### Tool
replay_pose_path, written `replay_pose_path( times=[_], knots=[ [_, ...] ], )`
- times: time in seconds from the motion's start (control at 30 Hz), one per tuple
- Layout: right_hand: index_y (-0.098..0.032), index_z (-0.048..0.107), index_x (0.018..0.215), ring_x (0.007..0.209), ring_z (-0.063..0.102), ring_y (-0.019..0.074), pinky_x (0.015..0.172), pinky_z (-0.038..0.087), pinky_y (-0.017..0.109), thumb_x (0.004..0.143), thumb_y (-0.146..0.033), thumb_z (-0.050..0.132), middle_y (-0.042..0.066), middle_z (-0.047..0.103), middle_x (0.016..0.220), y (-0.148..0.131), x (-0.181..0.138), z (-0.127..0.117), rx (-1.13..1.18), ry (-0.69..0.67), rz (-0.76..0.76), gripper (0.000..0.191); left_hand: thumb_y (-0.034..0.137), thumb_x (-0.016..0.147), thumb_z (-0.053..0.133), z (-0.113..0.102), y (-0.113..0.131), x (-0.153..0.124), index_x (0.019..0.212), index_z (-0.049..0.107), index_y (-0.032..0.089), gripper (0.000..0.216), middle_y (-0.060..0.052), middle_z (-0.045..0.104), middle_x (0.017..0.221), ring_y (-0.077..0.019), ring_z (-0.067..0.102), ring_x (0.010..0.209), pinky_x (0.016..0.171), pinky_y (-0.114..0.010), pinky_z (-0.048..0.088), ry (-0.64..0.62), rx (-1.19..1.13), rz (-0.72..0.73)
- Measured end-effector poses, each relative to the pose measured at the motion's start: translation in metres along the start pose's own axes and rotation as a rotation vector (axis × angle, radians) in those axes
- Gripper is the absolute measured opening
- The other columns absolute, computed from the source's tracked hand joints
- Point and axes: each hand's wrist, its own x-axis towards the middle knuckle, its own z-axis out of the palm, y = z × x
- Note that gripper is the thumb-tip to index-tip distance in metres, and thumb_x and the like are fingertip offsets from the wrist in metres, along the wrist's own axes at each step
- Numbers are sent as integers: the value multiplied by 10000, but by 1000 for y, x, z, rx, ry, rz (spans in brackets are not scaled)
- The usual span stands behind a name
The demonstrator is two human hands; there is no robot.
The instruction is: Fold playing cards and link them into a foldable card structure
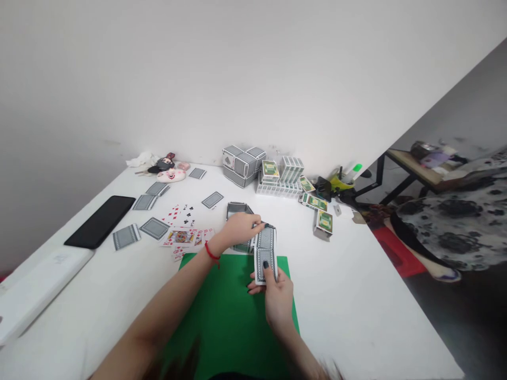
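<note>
My right hand (277, 295) grips the near end of a folded strip of grey-backed playing cards (265, 253) standing on the green mat (233, 316). My left hand (240, 228), a red string round its wrist, pinches the far top edge of the same card piece. Just behind it stands a small box-like assembly of cards (237, 211). Both hands are closed on the cards.
Loose cards, face up (184, 235) and face down (154, 228), lie to the left. A black phone (101, 220) and a white slab (35, 287) sit at the left edge. A card cube (242, 164), card stacks (283, 177) and green card boxes (324, 222) stand behind. A person in a patterned dress (455, 227) sits right.
</note>
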Motion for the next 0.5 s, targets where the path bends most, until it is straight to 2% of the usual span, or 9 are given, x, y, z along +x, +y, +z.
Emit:
replay_pose_path(
  times=[0.13, 0.23, 0.33, 0.5],
  knots=[
    [-134, 547, 719, 412, 582, 142, 377, 455, 241, 711, -565, 577, 64, 657, 583, -2, 10, 0, -6, -47, -9, 432, 406, 878, 342, -2, -2, 0, 719, 577, 202, 349, -11, 628, 666, -153, 568, 633, 554, -232, 306, -6, -20, 4],
    [-141, 533, 655, 307, 481, 95, 301, 345, 201, 717, -560, 568, 28, 612, 482, -6, 21, -4, -52, -132, -14, 425, 397, 882, 334, -4, -5, 0, 742, 576, 207, 338, -5, 628, 678, -149, 570, 649, 559, -232, 311, -10, -42, 0],
    [-143, 529, 601, 246, 360, 60, 274, 219, 179, 729, -560, 546, -27, 500, 347, -11, 32, -10, -99, -225, -5, 437, 392, 885, 323, -6, -7, 1, 763, 576, 209, 335, -5, 627, 680, -149, 567, 643, 555, -233, 312, -10, -53, -18],
    [-135, 550, 577, 250, 248, 29, 310, 132, 187, 711, -528, 586, -60, 417, 301, -16, 40, -12, -44, -285, 51, 417, 393, 890, 304, -6, -9, 1, 779, 578, 212, 347, -11, 632, 680, -158, 573, 643, 547, -241, 315, 6, -41, -46]
  ],
)
